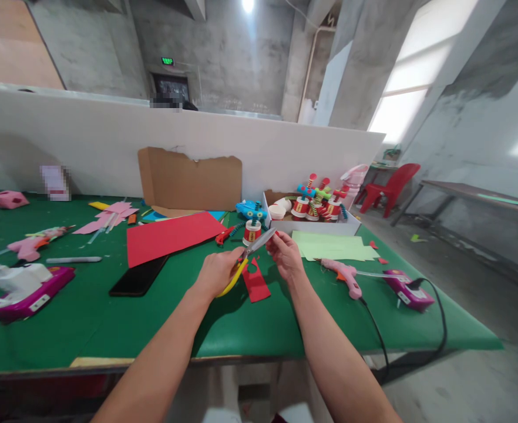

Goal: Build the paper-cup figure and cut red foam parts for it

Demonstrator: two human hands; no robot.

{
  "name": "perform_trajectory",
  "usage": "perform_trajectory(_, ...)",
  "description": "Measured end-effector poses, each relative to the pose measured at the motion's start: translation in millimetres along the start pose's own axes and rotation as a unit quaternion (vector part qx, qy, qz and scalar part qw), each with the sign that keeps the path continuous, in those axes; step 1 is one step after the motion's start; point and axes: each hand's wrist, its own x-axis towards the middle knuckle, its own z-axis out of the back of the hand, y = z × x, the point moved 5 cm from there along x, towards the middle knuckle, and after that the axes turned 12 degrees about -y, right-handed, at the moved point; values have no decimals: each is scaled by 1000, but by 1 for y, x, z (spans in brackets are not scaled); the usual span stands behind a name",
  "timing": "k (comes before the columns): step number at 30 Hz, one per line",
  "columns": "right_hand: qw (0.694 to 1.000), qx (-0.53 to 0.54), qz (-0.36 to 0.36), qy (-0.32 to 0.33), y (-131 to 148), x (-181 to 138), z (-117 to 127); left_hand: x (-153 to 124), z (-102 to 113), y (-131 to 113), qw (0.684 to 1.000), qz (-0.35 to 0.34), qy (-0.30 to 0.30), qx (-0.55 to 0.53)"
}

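Observation:
My left hand [218, 271] is closed round the yellow-handled scissors [233, 281], whose blades point up and to the right. The blade tips reach close to the fingers of my right hand [286, 256]. That hand pinches a small red paper piece [277, 233], mostly hidden by the fingers. Below the blades, a red paper scrap [257, 286] with a rounded cut-out lies on the green table. Just behind the scissors stands a red-and-white paper cup [251, 234] with dark coiled strips on it.
A red sheet [171, 236] partly covers a black phone [139, 277]. At right lie pale green sheets [329, 245], a pink glue gun [346, 276] and a purple power strip [411, 292] with a cable. Behind stands a white box [351, 225] of cup figures.

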Motion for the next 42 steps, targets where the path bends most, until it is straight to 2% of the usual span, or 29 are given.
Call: perform_trajectory(42, 1000, 2, 2, -5, 3, 1, 2, 0, 0, 0, 1000, 0, 1, -8)
